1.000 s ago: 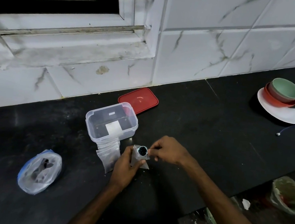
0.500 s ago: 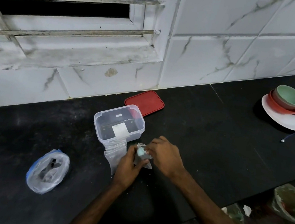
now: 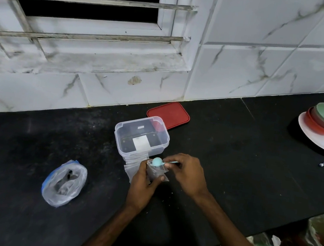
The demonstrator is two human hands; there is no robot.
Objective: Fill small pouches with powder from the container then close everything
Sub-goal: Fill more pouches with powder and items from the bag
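Grips a small clear pouch (image 3: pixel 155 171) in the left hand (image 3: pixel 144 185), fingers wrapped round it, upright and just in front of the container (image 3: pixel 141 135), mouth upward. Pinches a pale-blue spoon (image 3: pixel 157 162) by its handle in the right hand (image 3: pixel 187 174), round bowl at the pouch mouth. Container: clear, rectangular, uncovered, white label visible. Flat stack of spare pouches (image 3: pixel 132 166) touching the container's front. Red lid (image 3: pixel 168 114) flat just behind the container. Crumpled plastic bag (image 3: pixel 64 183) well to the container's left.
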